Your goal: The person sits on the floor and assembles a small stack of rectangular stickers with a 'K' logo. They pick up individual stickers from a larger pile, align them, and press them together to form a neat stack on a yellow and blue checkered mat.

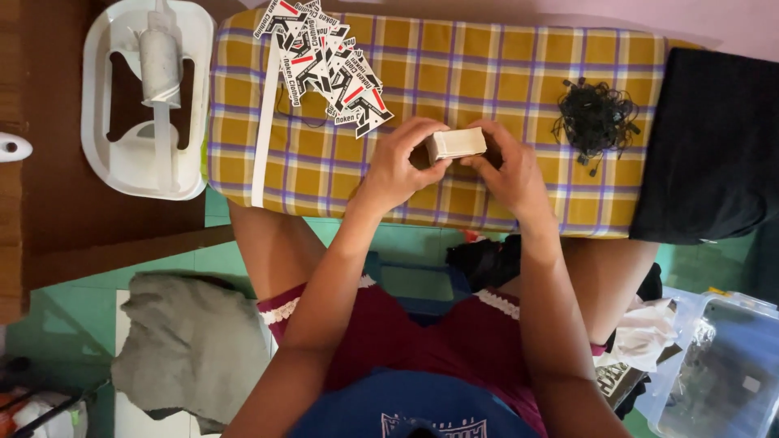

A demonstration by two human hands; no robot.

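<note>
A small stack of beige cards (457, 143) sits at the centre of the frame, gripped from both sides: the left hand (399, 168) clasps its left end, the right hand (505, 169) its right end, just above a yellow plaid padded board (487, 73). Toward the upper left of the board lies a fan of black, white and red printed tags (329, 61), with a white strip (264, 130) beside them. A tangle of black strings (596, 118) lies at the upper right, near a folded black cloth (714, 146). A white plastic holder (146, 97) stands at far upper left.

Clear plastic storage bin (725, 365) cut off at right and bottom edges; black folded fabric (714, 146) cropped at right edge.
</note>
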